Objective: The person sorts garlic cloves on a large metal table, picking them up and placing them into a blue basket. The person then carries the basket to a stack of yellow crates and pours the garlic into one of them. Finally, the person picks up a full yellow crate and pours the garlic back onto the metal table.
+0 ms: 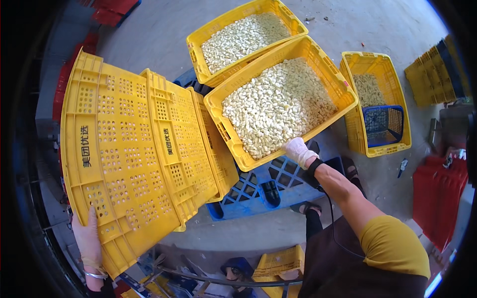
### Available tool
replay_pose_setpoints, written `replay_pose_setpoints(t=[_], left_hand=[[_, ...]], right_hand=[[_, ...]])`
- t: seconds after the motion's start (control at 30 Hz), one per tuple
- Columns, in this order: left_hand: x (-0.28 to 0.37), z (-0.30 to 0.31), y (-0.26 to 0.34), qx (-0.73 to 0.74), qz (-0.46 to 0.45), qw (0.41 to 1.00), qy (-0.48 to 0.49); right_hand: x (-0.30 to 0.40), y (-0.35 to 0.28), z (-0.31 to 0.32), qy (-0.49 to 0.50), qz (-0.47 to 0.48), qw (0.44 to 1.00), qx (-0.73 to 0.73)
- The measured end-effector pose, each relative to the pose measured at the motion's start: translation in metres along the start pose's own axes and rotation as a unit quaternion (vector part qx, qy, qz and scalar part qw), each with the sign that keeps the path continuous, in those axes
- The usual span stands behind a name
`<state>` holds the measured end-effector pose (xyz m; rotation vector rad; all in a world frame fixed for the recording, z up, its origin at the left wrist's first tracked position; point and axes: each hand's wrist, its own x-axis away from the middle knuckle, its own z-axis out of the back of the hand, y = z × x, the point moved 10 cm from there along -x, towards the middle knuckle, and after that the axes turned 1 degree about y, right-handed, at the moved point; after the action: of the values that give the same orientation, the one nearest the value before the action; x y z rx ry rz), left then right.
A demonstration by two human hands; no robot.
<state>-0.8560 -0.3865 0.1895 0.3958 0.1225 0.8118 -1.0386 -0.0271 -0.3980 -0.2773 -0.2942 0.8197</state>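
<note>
Whitish peeled cloves, seemingly garlic point(266, 106), fill much of a yellow plastic crate point(242, 164) in the middle. My right hand point(299, 151), in a pale thin glove, grips the near rim of that crate. At the left, my left hand point(87, 236), also gloved, holds the edge of a tall perforated yellow crate point(130, 149), thumb on its side wall; its fingers are hidden. That crate tops a stack of yellow crates point(182, 138) bearing printed writing. Another yellow crate point(193, 56) of cloves point(238, 37) adjoins the middle one at its far side.
Beneath the crates lies a blue plastic pallet point(253, 190). To the right stands a yellow crate point(404, 115) with a blue basket point(384, 126) and cloves inside. Red crates point(436, 197) and stacked yellow crates point(428, 78) are farther right. Another person point(236, 273) is at the bottom.
</note>
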Motion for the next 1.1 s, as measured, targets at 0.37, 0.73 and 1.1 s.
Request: replay_pose_setpoints(t=[0.37, 0.73, 1.1], left_hand=[[-0.008, 0.006, -0.018, -0.018, 0.029, 0.999, 0.016], [-0.004, -0.008, 0.003, 0.004, 0.028, 0.999, 0.035], [-0.009, 0.002, -0.039, -0.121, 0.115, 0.983, 0.072]], right_hand=[[0.143, -0.024, -0.028, -0.067, -0.015, 0.998, 0.005], [0.272, -0.043, -0.038, -0.365, -0.024, 0.871, -0.329], [0.517, 0.452, -0.089, 0.121, -0.721, 0.432, -0.528]])
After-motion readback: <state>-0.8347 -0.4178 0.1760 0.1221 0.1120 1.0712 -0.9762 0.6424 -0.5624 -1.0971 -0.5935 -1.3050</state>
